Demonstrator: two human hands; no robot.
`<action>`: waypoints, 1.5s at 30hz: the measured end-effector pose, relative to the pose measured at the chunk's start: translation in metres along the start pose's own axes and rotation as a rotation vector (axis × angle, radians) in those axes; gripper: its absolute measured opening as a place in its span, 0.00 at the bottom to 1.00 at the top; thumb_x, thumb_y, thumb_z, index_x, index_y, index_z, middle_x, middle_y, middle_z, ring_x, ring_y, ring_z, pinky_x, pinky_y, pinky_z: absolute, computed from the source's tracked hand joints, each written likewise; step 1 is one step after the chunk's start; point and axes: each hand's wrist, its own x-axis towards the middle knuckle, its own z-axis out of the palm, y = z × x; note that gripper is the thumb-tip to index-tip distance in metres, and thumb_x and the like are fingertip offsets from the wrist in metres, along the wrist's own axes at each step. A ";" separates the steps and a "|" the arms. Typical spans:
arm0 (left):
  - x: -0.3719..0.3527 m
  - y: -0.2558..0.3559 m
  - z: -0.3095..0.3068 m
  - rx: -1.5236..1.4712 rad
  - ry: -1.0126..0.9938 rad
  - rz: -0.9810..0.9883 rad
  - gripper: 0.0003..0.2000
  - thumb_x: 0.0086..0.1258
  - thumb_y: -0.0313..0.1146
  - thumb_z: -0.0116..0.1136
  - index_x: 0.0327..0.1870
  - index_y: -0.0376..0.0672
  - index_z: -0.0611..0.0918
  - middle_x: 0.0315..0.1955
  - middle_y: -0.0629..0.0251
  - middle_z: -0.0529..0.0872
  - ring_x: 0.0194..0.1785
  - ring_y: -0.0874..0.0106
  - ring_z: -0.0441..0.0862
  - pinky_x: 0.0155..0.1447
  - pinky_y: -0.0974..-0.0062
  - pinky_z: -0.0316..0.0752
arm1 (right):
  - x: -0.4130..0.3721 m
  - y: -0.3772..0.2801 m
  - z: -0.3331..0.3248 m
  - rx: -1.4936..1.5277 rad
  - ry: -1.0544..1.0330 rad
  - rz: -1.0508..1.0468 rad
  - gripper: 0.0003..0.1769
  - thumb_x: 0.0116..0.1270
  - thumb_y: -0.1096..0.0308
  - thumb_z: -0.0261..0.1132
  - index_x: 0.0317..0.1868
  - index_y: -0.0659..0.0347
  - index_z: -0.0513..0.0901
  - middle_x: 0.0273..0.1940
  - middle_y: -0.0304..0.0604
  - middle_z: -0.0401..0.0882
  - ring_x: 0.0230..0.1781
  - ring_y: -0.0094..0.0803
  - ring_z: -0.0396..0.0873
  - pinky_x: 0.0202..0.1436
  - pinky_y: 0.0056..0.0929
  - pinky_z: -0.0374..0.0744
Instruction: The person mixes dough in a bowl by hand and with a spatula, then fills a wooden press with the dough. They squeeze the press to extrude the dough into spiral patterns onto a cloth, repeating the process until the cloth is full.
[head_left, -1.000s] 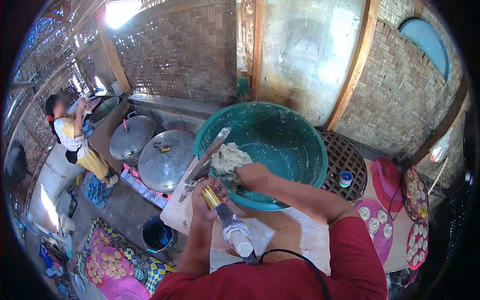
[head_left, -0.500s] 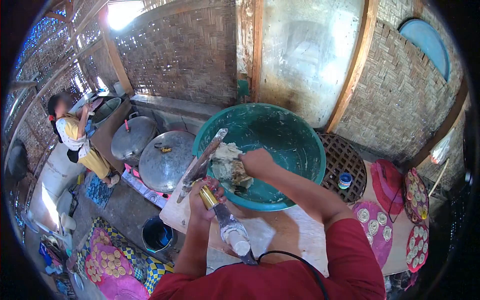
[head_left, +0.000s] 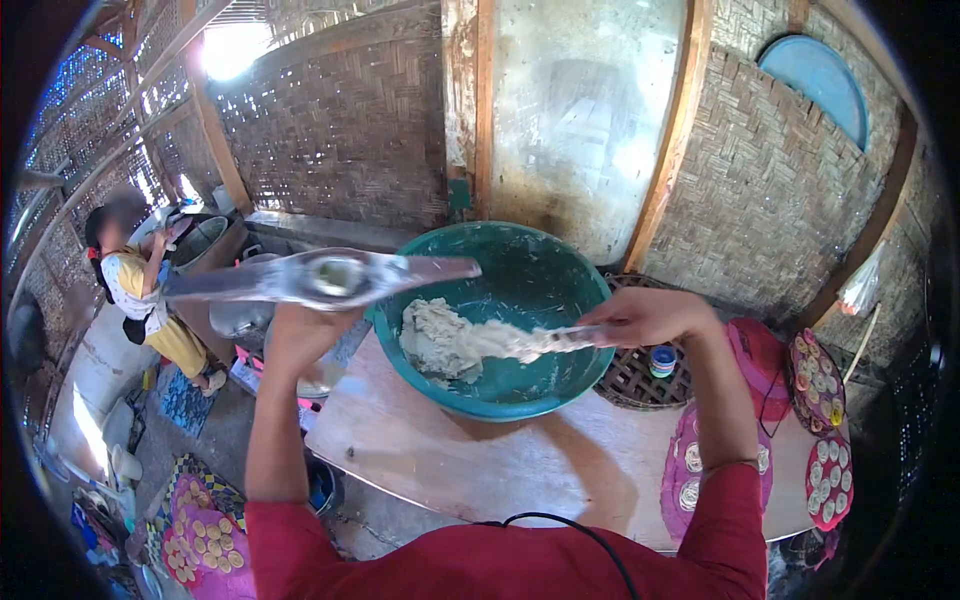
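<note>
My left hand [head_left: 312,338] is closed beneath a two-handled wooden dough press [head_left: 425,268], raised to the left of the basin and blurred by motion. Its round opening faces up, with something pale inside. My right hand [head_left: 655,315] grips the end of a long, dough-covered, stick-like piece [head_left: 530,343] at the basin's right rim. I cannot tell whether it is a tool or only dough. Its left end overlaps a large lump of pale dough [head_left: 435,340] lying in the green basin [head_left: 470,400]. Streaks of dough cling to the basin's inside wall.
The basin stands on a wooden table [head_left: 400,425]. Behind my right hand is a dark woven tray [head_left: 632,385] with a small blue jar [head_left: 663,360]. Coiled dough rounds [head_left: 830,480] lie on pink mats at right. At far left a person [head_left: 140,280] stands near large pots.
My left hand has lifted the press up and left, turning it nearly level. My right hand has moved from the dough to the basin's right rim, now holding the dough-covered piece.
</note>
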 end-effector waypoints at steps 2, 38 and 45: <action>0.023 0.023 0.015 0.208 -0.041 0.264 0.16 0.52 0.36 0.69 0.42 0.41 0.84 0.39 0.59 0.86 0.42 0.63 0.84 0.48 0.67 0.77 | -0.036 -0.036 -0.019 0.154 0.056 0.149 0.19 0.72 0.63 0.60 0.59 0.61 0.79 0.25 0.35 0.78 0.22 0.18 0.70 0.27 0.23 0.71; 0.085 0.104 0.132 0.320 0.064 0.740 0.21 0.49 0.47 0.69 0.42 0.48 0.83 0.33 0.61 0.83 0.39 0.60 0.83 0.42 0.65 0.79 | -0.015 -0.119 0.044 -1.353 0.803 0.251 0.20 0.56 0.68 0.59 0.51 0.52 0.79 0.26 0.36 0.74 0.25 0.32 0.78 0.27 0.30 0.76; 0.116 0.070 0.113 0.282 0.112 0.592 0.15 0.57 0.45 0.63 0.43 0.50 0.83 0.39 0.65 0.86 0.45 0.63 0.82 0.49 0.67 0.77 | -0.033 -0.115 0.035 -1.046 1.051 0.314 0.21 0.61 0.70 0.59 0.56 0.53 0.80 0.27 0.41 0.77 0.24 0.36 0.80 0.27 0.34 0.77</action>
